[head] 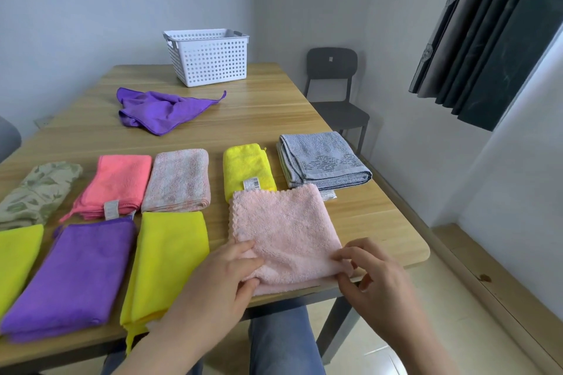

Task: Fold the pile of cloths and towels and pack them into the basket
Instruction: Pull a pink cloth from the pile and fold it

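A pale pink fluffy cloth (283, 225) lies folded at the table's near right edge. My left hand (231, 271) pinches its near left corner, thumb under and fingers on top. My right hand (368, 268) pinches the near right corner. Folded cloths lie in rows to the left: a yellow one (170, 253), a purple one (76, 271), a coral pink one (118, 183), a mottled pink towel (179, 179), a small yellow one (246, 167) and a grey-blue towel (320, 158). An unfolded purple cloth (161, 109) lies crumpled farther back. The white perforated basket (210, 61) stands at the far edge.
A leaf-patterned cloth (36, 192) and another yellow cloth (15, 253) lie at the far left. A dark chair (335, 82) stands beyond the wooden table's (274, 106) right side. Dark curtains (487, 24) hang at the right wall. My knees show under the table edge.
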